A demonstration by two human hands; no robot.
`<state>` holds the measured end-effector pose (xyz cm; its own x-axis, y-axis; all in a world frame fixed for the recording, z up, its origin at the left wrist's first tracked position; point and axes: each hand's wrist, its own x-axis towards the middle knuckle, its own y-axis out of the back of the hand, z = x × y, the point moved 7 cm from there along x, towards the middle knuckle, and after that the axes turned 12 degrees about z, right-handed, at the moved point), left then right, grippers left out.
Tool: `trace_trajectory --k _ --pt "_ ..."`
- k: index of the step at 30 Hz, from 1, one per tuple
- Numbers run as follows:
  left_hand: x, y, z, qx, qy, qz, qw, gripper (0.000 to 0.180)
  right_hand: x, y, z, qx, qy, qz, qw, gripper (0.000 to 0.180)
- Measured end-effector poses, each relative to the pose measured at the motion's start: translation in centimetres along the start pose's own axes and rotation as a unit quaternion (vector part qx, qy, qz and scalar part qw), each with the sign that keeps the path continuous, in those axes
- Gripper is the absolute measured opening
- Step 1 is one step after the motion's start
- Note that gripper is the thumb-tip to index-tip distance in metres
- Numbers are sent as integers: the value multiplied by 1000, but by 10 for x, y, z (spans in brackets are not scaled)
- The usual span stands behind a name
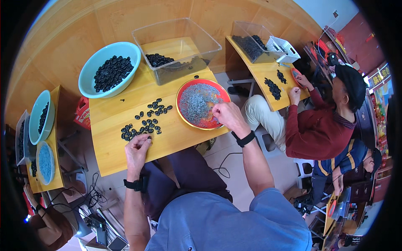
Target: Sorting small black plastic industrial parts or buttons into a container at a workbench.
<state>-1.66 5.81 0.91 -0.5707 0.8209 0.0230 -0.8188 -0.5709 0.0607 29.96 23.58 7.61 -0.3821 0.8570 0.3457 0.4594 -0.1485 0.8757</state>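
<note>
**A:** What are the hands doing?

**B:** The left hand (137, 147) rests at the near edge of a small wooden worktop (109, 155), fingers curled over one small black ring-shaped piece from a loose scatter of black pieces (144, 122). It looks pinched, though the grip itself is partly hidden. The right hand (227, 117) is over the near rim of a red-rimmed plate (202, 103) heaped with thin grey slivers, fingertips pinched together as if on one sliver; the sliver is too small to make out.

**A:** What else is nearby?

**B:** Behind the scatter sits a pale blue bowl (109, 69) full of black pieces, and beside it a clear plastic bin (178, 49) holding a few more. To the right, another person in a dark red top works at a similar worktop.

**A:** What could go wrong?

**B:** The plate sits close to the worktop's front corner, so a nudge from the right wrist could likely tip slivers to the floor. The black pieces near the left hand lie close to the edge, and a sweep of the palm might push some off.
</note>
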Motion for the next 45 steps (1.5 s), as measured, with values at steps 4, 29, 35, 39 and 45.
trace_trajectory --k 4,29,35,39,45 --pt "0 0 -1 -30 9 -2 999 15 0 -10 -5 -10 36 -12 999 11" --pt "2 6 -12 -14 29 -2 999 16 -8 14 -37 184 -75 2 980 8" --pt "2 -4 -5 -43 0 -15 999 13 -17 -21 -126 359 -9 -34 933 7" --pt "2 -3 3 -1 -20 4 1000 12 -19 -70 -165 365 17 -70 928 8" --pt "2 -2 2 80 -19 -17 996 13 -18 -95 -172 366 3 -93 926 7"
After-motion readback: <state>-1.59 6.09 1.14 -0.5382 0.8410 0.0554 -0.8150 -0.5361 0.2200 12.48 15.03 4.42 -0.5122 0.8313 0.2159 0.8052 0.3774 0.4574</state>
